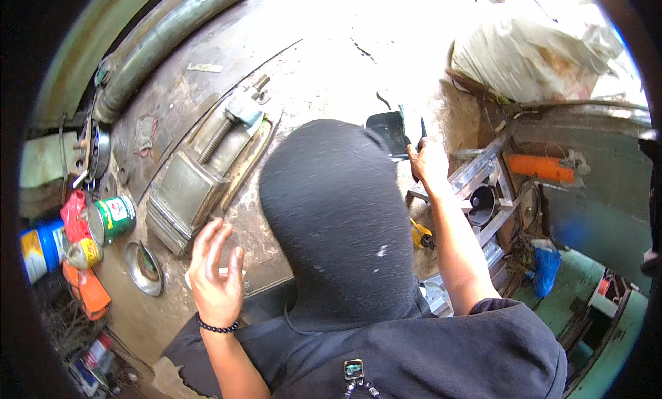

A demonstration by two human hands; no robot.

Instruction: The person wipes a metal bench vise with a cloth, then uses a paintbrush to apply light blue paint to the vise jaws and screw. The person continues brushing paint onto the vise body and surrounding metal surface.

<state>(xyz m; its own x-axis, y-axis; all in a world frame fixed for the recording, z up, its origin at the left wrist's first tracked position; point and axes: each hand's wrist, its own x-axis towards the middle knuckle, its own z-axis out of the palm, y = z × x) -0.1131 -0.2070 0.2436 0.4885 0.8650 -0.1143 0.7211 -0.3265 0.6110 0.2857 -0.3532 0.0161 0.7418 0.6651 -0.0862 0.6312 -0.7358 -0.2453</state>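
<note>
My left hand (217,275) hovers open with its fingers spread, a black bead bracelet on the wrist, just above the dirty metal worktop (289,75). It is nearest the grey metal vise block (196,175) with its long screw. My right hand (427,166) reaches forward and is curled around a thin dark handle (420,133) beside a dark teal metal part (389,131). A black cloth hood (334,220) fills the middle of the view and hides what lies between the hands.
A green can (114,218), a blue can (38,251), a steel bowl (143,268) and an orange piece (86,288) lie at the left. A thick hose (165,40) runs along the back left. At the right are an aluminium frame (483,185) and a white sack (538,47).
</note>
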